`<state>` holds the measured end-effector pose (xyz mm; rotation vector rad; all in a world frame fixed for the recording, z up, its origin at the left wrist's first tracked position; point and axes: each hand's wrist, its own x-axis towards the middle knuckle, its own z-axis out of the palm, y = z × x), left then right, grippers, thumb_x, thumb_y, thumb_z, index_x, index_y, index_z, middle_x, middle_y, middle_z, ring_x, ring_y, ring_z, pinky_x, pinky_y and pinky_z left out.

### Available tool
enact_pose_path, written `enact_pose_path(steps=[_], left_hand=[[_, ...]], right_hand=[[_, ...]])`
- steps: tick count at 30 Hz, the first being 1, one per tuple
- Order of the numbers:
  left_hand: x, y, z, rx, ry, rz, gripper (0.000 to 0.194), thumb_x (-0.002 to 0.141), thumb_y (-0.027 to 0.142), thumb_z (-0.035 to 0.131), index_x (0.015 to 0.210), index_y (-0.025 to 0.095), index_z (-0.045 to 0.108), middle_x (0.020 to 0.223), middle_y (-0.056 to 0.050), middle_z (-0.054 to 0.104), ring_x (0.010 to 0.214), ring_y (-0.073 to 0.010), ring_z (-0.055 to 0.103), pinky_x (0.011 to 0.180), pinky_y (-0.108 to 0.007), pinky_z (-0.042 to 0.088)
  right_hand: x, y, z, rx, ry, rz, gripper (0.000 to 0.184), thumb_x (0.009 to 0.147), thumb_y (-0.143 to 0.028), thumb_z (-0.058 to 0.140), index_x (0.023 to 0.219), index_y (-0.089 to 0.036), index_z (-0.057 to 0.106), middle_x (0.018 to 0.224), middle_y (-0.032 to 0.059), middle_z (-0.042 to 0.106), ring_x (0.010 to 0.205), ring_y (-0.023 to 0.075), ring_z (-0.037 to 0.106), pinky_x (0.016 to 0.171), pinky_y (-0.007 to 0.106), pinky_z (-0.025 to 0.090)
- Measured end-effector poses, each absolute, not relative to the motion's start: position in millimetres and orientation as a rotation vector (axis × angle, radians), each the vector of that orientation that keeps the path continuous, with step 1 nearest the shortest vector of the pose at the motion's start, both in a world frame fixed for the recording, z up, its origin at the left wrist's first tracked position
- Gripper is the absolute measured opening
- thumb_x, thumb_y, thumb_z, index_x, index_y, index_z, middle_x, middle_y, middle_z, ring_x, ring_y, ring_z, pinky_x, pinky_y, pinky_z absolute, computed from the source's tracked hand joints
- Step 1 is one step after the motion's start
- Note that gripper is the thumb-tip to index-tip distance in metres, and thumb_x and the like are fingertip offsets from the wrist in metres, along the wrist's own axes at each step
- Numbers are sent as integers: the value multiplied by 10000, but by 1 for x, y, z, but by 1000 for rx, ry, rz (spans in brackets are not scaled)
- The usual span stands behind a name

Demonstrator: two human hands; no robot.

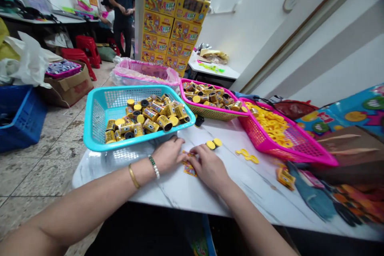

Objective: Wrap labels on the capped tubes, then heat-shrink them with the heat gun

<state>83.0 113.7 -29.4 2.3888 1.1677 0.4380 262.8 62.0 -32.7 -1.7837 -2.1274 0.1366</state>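
A small orange-yellow printed label (pixel 190 169) lies low over the white marbled table (pixel 168 192), between my two hands. My left hand (pixel 169 155), with a gold bangle and a beaded bracelet at its wrist, has fingertips closed at the label's upper left edge. From the right, my right hand (pixel 208 166) pinches the same label with thumb and bent fingers. Part of it is hidden under the fingers. Just beyond sit small yellow-capped cylinders (pixel 211 145). Yellow ring pieces (pixel 247 156) lie to the right of my right hand.
A turquoise basket (pixel 99 144) of labelled cylinders stands ahead left. Behind it is a pink basket (pixel 207 111) of similar ones; another pink basket (pixel 312 154) holds yellow rings. More labels (pixel 285 178) lie right. Yellow boxes (pixel 159 20) are stacked behind; a person (pixel 121 4) stands far left.
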Motion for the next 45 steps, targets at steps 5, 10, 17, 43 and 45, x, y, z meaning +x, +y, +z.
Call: enact_pose_path(steps=[5, 10, 17, 43, 45], left_hand=[[83, 115, -32, 2326, 1143, 457, 237, 877, 277, 628, 1074, 154, 676, 1096, -112, 632, 972, -235, 646, 848, -326, 498], [81, 121, -32, 2022, 1039, 657, 330, 791, 326, 713, 1049, 122, 687, 910, -79, 675, 837, -206, 620, 750, -303, 477], [77, 123, -28, 1539, 727, 595, 255, 803, 354, 662, 728, 110, 651, 644, -5, 615, 604, -107, 510, 593, -225, 395], [76, 95, -8, 1433, 961, 819, 520, 799, 620, 599, 725, 115, 698, 548, 15, 514, 471, -70, 353, 437, -217, 273], [76, 95, -6, 1446, 946, 843, 476, 776, 587, 650, 724, 118, 716, 566, 6, 542, 493, -76, 380, 450, -215, 298]], right_hand=[[258, 63, -41, -1724, -2110, 99, 163, 909, -196, 540, 750, -217, 570, 813, 37, 631, 734, 177, 616, 663, 281, 457], [252, 56, -36, -1686, -1992, -2, 172, 952, -228, 475, 807, -212, 565, 838, 64, 636, 765, 183, 616, 697, 291, 472], [250, 45, -17, -1547, -1556, 641, 273, 874, -446, 585, 984, -196, 599, 864, 58, 670, 705, 168, 632, 629, 288, 506], [244, 36, -33, -1555, -1067, 953, 583, 784, -768, 558, 670, -199, 614, 507, -7, 536, 455, 127, 471, 444, 258, 385], [241, 36, -30, -1569, -1123, 914, 596, 788, -777, 539, 633, -204, 590, 495, -8, 519, 448, 127, 461, 443, 261, 381]])
